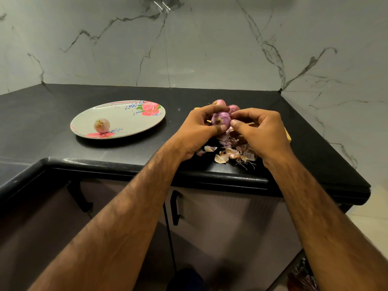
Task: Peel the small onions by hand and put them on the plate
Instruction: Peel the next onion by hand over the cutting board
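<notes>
Left hand point(197, 131) and right hand point(259, 131) jointly grip a purple, glossy small onion point(220, 119) above loose peels point(228, 153). One peeled onion point(101, 125) sits on the floral plate point(130, 122). Black countertop point(52, 122); marble-patterned wall point(189, 43).

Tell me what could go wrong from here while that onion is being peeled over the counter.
The peel scraps lie close to the counter edge; more could spill to the floor. The onion, pinched between the left hand and right hand, might slip. The peeled onion near the plate rim might roll off.
</notes>
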